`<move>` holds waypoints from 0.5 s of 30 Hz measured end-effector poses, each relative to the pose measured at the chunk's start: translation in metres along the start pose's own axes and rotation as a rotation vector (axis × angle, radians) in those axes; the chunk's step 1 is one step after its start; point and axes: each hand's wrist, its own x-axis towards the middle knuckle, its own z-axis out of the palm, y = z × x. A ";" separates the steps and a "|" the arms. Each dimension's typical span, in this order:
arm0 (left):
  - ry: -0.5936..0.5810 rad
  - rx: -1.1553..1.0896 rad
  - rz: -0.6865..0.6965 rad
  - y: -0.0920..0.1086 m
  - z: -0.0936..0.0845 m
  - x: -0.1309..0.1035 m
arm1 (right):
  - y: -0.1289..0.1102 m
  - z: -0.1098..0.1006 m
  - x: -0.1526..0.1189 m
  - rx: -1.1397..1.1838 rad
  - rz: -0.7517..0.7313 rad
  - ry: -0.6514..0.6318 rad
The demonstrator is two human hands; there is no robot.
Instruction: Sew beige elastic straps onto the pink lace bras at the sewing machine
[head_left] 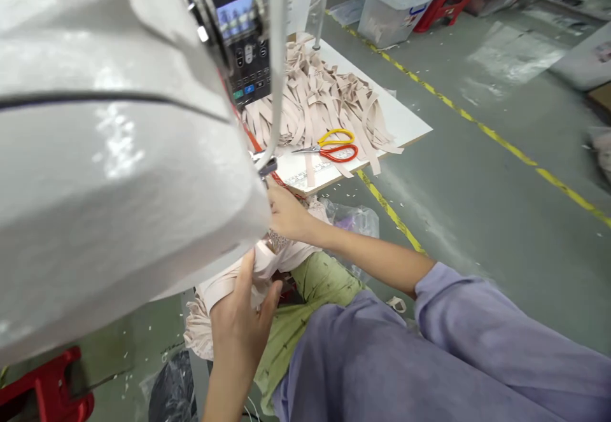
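Note:
Pale pink fabric (pixel 267 260) lies gathered beside the sewing machine, with ruffled folds hanging to the lower left. My left hand (pixel 241 323) holds it from the near side, index finger stretched along the cloth and thumb apart; the other fingers are mostly hidden. My right hand (pixel 289 215) is at the far side of the fabric, close under the machine head. Its fingertips are hidden behind the white machine cover (pixel 143 174), so their grip does not show. The needle area is also out of sight.
A white board (pixel 405 126) beyond the machine carries a heap of pale pink strips (pixel 329 97) and scissors (pixel 337 145) with yellow and red handles. The machine's control panel (pixel 243 46) is lit. Plastic boxes (pixel 391 14) and a red stool (pixel 48 387) stand on the floor.

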 end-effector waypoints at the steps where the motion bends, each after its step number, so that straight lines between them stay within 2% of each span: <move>1: 0.020 0.019 0.011 -0.001 0.001 -0.001 | -0.001 -0.001 -0.001 0.006 0.006 0.002; 7: 0.103 0.024 0.059 -0.002 0.005 -0.007 | 0.003 -0.006 -0.014 0.076 0.033 0.145; 15: 0.143 0.026 0.092 0.003 0.001 -0.007 | 0.005 -0.013 -0.030 0.080 0.112 0.129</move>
